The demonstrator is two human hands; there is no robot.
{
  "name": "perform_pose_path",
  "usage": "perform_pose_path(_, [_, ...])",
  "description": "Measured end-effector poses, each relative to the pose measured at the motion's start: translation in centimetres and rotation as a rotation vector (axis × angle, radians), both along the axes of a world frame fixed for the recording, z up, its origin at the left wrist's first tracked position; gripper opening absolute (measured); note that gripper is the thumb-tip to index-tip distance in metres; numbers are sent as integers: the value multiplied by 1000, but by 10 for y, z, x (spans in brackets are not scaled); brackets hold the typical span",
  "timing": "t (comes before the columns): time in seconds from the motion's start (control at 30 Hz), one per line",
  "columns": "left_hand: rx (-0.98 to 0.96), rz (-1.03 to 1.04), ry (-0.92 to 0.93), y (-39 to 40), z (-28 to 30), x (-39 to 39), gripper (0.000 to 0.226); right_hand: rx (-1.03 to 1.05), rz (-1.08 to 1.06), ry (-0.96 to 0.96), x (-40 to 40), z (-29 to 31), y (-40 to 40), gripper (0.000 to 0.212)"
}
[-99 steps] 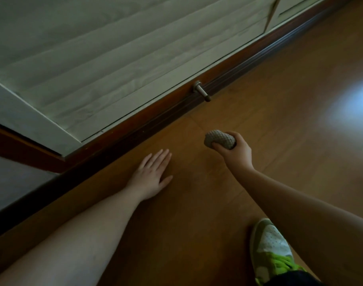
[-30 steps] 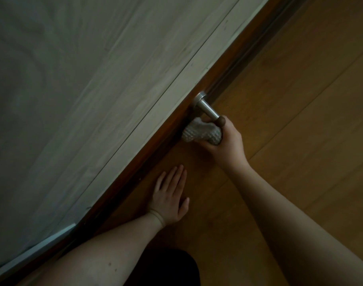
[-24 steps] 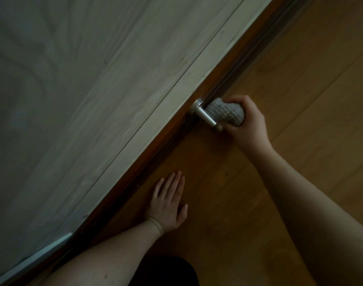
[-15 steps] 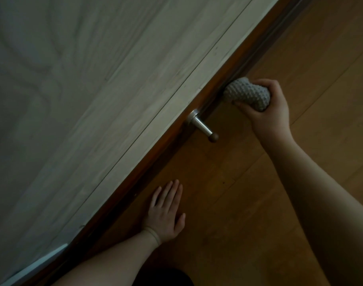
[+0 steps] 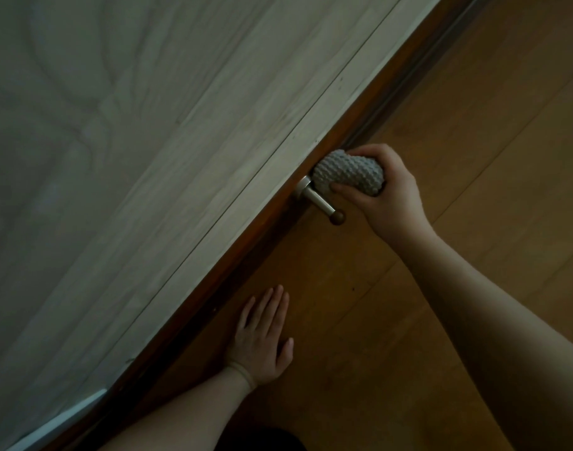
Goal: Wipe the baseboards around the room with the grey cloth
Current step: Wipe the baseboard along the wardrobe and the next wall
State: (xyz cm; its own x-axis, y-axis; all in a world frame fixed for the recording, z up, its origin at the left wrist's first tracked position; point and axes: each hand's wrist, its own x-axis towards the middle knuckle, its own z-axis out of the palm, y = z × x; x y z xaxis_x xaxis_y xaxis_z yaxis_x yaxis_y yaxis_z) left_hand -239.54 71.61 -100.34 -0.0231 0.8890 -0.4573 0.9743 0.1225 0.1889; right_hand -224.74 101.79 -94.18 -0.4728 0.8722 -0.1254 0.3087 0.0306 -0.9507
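Observation:
The dark brown baseboard (image 5: pixel 373 102) runs diagonally from lower left to upper right, between a pale wood-grain wall panel and the floor. My right hand (image 5: pixel 389 193) grips the bunched grey knitted cloth (image 5: pixel 347 172) and presses it against the baseboard, right above a metal door stop (image 5: pixel 319 203) that sticks out from it. My left hand (image 5: pixel 262 340) lies flat on the floor with fingers spread, close to the baseboard and holding nothing.
The pale wall panel (image 5: pixel 148 141) fills the left half of the view. Orange-brown wooden floor (image 5: pixel 474 131) stretches to the right. The door stop's brown rubber tip (image 5: pixel 337 218) points out over the floor just left of my right hand.
My right hand with the cloth slid back down along the baseboard, from further up and right to just above the door stop. My left hand stayed flat on the floor.

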Motion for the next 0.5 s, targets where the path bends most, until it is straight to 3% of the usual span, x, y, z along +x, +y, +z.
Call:
perform_pose_path(0.27, [31, -4, -12, -5, -5, 1, 88, -141, -46, 21, 5, 5, 15, 39])
perform_pose_path(0.4, [40, -5, -6, -8, -7, 2, 84, -209, -201, 71, 19, 10, 61, 35])
perform_pose_path(0.5, [50, -1, -7, -10, -8, 1, 76, -260, -180, 72, 33, 14, 101, 34])
